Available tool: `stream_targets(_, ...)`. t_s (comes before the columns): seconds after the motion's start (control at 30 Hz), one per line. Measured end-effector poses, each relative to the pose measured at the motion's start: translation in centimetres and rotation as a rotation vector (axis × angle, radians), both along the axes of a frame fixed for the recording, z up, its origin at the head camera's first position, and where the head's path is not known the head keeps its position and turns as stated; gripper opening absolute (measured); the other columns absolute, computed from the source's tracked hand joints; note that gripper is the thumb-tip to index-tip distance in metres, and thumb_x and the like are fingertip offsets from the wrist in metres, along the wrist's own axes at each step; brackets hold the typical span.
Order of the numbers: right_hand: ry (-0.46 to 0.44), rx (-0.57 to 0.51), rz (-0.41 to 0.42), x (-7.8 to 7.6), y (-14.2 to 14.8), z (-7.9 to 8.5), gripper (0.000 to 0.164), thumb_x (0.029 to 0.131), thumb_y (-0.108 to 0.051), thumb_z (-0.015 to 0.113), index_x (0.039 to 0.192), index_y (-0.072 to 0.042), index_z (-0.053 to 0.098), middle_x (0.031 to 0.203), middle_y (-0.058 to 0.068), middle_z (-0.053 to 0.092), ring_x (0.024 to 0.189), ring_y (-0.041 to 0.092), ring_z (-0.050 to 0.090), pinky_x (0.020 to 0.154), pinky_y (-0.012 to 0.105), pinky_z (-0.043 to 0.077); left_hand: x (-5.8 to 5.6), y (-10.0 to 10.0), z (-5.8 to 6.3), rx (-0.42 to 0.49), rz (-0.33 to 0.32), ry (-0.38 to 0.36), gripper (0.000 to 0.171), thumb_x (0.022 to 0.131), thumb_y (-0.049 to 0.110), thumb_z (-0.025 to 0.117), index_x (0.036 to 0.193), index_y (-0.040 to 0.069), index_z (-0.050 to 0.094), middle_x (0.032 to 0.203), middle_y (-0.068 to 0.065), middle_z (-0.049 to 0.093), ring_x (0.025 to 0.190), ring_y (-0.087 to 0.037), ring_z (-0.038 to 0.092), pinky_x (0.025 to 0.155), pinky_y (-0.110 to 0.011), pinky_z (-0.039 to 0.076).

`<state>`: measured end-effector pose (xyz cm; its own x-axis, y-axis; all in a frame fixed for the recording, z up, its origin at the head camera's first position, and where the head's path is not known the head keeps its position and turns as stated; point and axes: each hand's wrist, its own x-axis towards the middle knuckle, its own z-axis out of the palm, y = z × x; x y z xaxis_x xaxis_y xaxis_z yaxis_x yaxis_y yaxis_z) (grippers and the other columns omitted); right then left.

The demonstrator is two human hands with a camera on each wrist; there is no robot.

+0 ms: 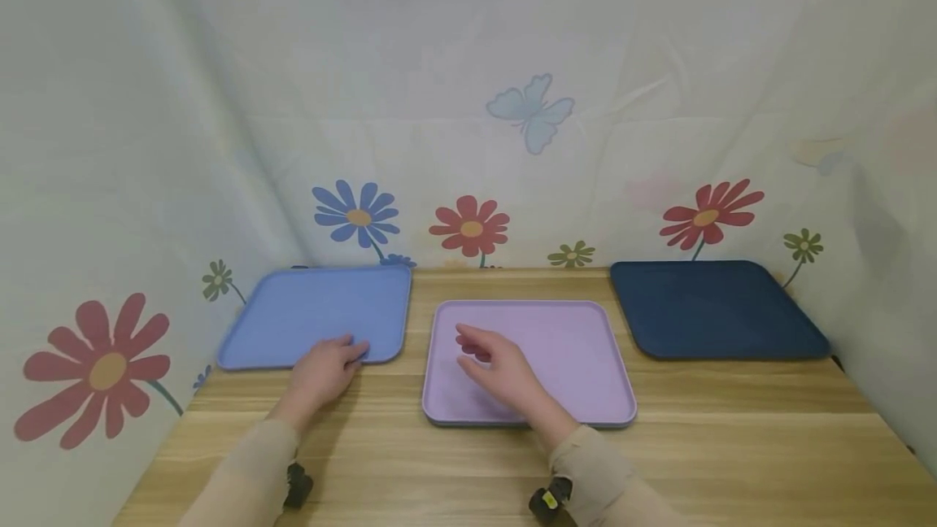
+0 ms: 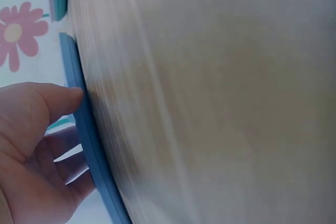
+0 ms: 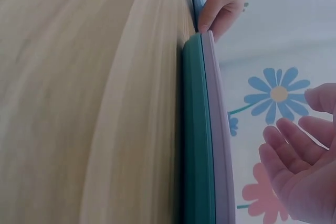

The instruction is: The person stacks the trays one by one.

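Note:
My left hand (image 1: 325, 368) rests on the front edge of a light blue tray (image 1: 322, 307) at the left of the table. In the left wrist view its thumb lies at the rim of the blue tray (image 2: 92, 145) and the fingertips touch its surface. Over a lilac tray (image 1: 571, 348) in the middle hovers my right hand (image 1: 501, 368), fingers loosely bent and nothing in them. A teal tray (image 3: 198, 129) sits directly beneath the lilac tray (image 3: 220, 129), as the right wrist view shows; the head view reveals only a thin strip of it.
At the right back of the wooden table (image 1: 454, 470) lies a dark navy tray (image 1: 717, 307). A pale cloth (image 1: 439, 39) printed with flowers and butterflies hangs behind the table and along its sides.

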<state>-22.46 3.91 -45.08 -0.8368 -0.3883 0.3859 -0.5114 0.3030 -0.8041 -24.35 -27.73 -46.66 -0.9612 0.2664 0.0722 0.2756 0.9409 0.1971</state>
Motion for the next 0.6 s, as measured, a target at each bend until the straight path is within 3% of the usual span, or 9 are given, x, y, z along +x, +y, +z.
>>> stream_targets(0.6, -0.090, -0.084, -0.006, 0.2, -3.9, -0.6, 0.048, 0.092, -0.005, 0.064, 0.137, 0.009, 0.051, 0.123, 0.023, 0.063, 0.110, 0.036, 0.062, 0.093, 0.044, 0.052, 3.8, -0.2, 0.6, 0.051, -0.077, 0.039, 0.032, 0.088, 0.012, 0.071, 0.120, 0.005, 0.071, 0.129, -0.028, 0.059, 0.116, -0.052, 0.053, 0.100, -0.064, 0.038)
